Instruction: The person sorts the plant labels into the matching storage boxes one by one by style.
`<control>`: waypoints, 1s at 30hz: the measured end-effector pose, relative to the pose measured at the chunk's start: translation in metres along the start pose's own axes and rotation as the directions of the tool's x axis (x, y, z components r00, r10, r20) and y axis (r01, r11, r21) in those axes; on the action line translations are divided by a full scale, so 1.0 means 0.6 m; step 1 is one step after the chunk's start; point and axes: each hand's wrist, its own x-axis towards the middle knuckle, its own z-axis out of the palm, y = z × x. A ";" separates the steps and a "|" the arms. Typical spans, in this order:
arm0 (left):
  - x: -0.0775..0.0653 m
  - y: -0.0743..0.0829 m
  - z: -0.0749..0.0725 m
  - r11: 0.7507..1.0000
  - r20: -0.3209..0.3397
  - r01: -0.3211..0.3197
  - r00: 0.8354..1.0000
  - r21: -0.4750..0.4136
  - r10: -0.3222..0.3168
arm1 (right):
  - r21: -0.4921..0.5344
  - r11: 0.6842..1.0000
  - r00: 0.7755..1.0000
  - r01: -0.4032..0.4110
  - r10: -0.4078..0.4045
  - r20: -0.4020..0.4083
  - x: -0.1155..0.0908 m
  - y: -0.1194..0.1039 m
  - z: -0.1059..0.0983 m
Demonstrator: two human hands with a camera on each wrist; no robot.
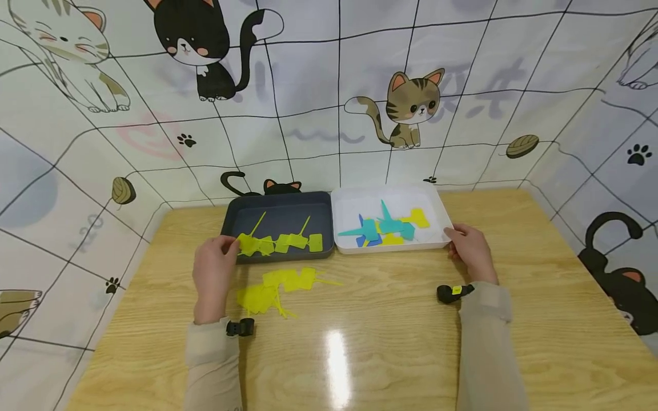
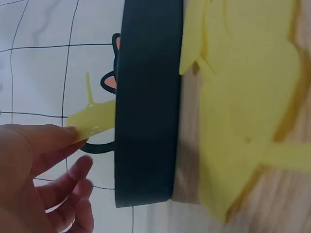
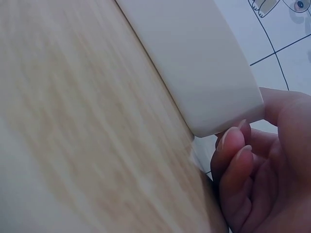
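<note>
My left hand (image 1: pixel 215 271) is at the front left corner of a dark grey tray (image 1: pixel 280 201). Thumb and forefinger pinch a flat yellow tag (image 2: pixel 92 120) with a thin tail, just over the tray's rim. More yellow tags (image 1: pixel 315 242) lie in a row inside that tray. At the white tray (image 1: pixel 354 197) on the right, my right hand (image 1: pixel 472 249) grips the front right corner, thumb at the rim and fingers curled below. Teal tags (image 1: pixel 392 224), yellow tags (image 1: pixel 418 217) and blue pieces (image 1: pixel 370 242) overlap in the white tray.
Two clumps of yellow tags, one farther back (image 1: pixel 288 279) and one nearer (image 1: pixel 257 298), lie on the wooden table (image 1: pixel 390 331) before the dark tray. The trays stand side by side near a cat-print cloth backdrop (image 1: pixel 308 131), which also rises at both sides.
</note>
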 end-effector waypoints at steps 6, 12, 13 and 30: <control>-0.001 -0.021 0.005 0.999 -0.011 0.036 0.999 0.017 -0.036 | -0.030 1.000 1.000 0.008 -0.008 -0.004 -0.002 -0.002 0.001; 0.000 -0.038 0.010 0.996 0.028 0.085 0.996 0.034 -0.086 | -0.039 0.999 1.000 0.003 -0.003 0.004 -0.004 0.000 0.001; 0.000 -0.039 0.010 0.996 0.036 0.087 0.995 0.035 -0.088 | -0.038 0.999 1.000 0.001 -0.001 0.004 -0.004 0.000 0.001; 0.000 -0.051 0.009 0.990 0.176 0.138 0.974 0.040 -0.143 | -0.038 0.999 0.999 -0.039 0.039 -0.001 -0.002 -0.009 0.002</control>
